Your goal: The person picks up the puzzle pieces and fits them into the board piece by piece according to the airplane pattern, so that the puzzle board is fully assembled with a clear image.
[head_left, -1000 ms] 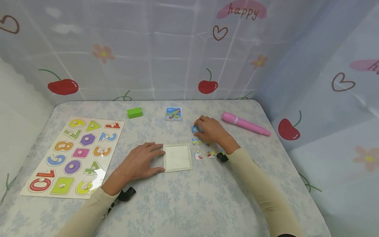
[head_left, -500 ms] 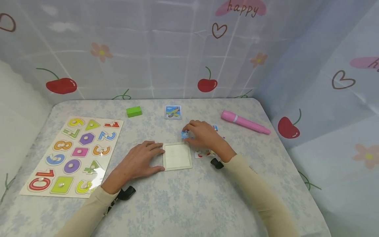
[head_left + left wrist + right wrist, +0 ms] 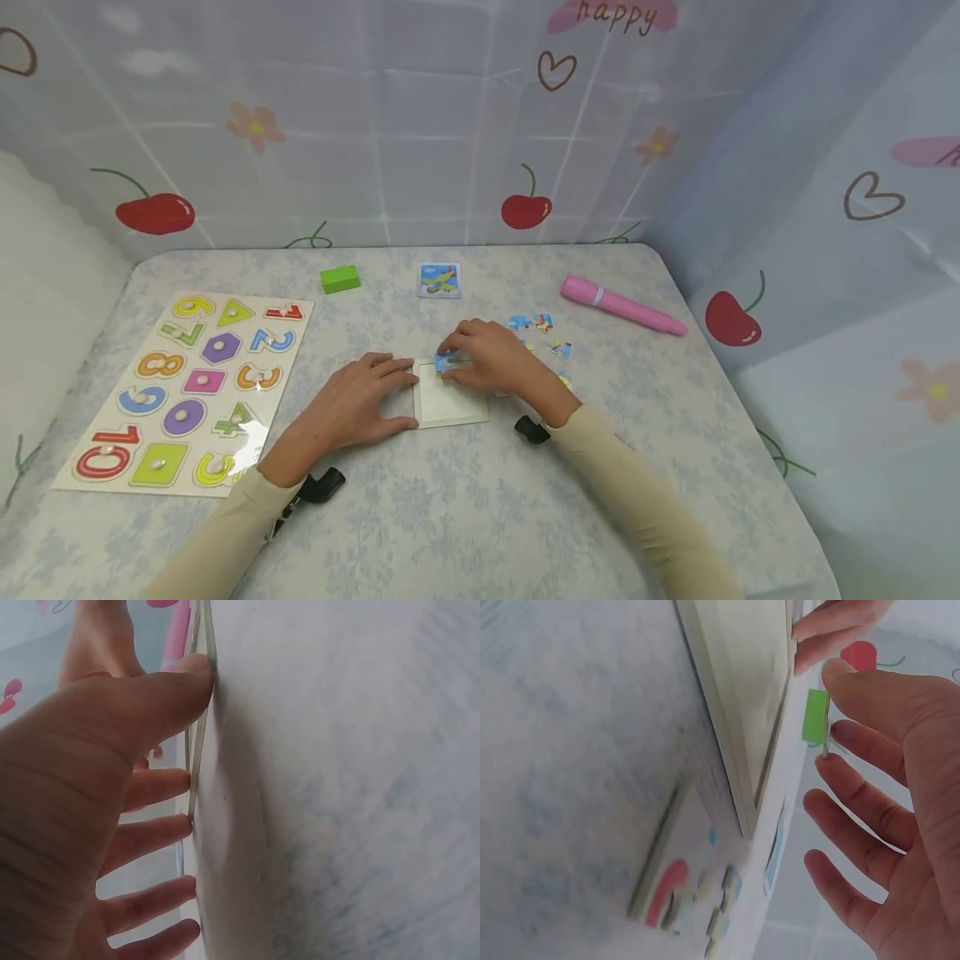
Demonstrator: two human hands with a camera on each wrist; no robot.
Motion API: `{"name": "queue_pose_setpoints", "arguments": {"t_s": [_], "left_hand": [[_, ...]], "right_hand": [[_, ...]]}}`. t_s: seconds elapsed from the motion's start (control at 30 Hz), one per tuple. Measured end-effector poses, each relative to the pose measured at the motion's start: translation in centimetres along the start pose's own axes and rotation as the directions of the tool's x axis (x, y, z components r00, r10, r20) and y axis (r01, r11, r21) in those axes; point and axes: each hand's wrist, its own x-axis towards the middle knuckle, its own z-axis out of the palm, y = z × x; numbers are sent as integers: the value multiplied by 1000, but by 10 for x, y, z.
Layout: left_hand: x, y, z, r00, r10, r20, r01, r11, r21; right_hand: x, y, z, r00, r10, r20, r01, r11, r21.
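Observation:
A blue jigsaw puzzle piece is pinched between the thumb and fingers of my right hand, over the top left part of a shallow cream puzzle tray. The right wrist view shows the piece edge-on, held above the tray. My left hand lies along the tray's left side, its thumb and fingertips touching the edge. Seen from the left wrist, the thumb rests at the tray's rim with the fingers spread. Several loose puzzle pieces lie right of the tray, partly hidden behind my right hand.
A board of numbers and shapes lies at the left. Along the back are a green block, a small airplane picture and a pink pen-shaped stick. Patterned curtains close off the table behind.
My right hand has carried the blue puzzle piece from the loose pieces leftward and toward me, over the tray. My left hand has stayed at the tray's edge.

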Motion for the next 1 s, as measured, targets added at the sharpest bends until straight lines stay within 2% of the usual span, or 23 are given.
{"name": "queue_pose_setpoints", "arguments": {"t_s": [0.3, 0.63, 1.0], "left_hand": [[0, 0, 0, 1000, 7, 3, -7, 1000, -19], [0, 0, -1, 1000, 8, 0, -8, 1000, -17], [-1, 1, -2, 1000, 1, 1, -1, 1000, -27]], "right_hand": [[6, -6, 12, 998, -52, 24, 52, 999, -12], [10, -12, 18, 998, -32, 61, 35, 998, -42], [15, -15, 19, 997, -57, 54, 59, 997, -42]]}}
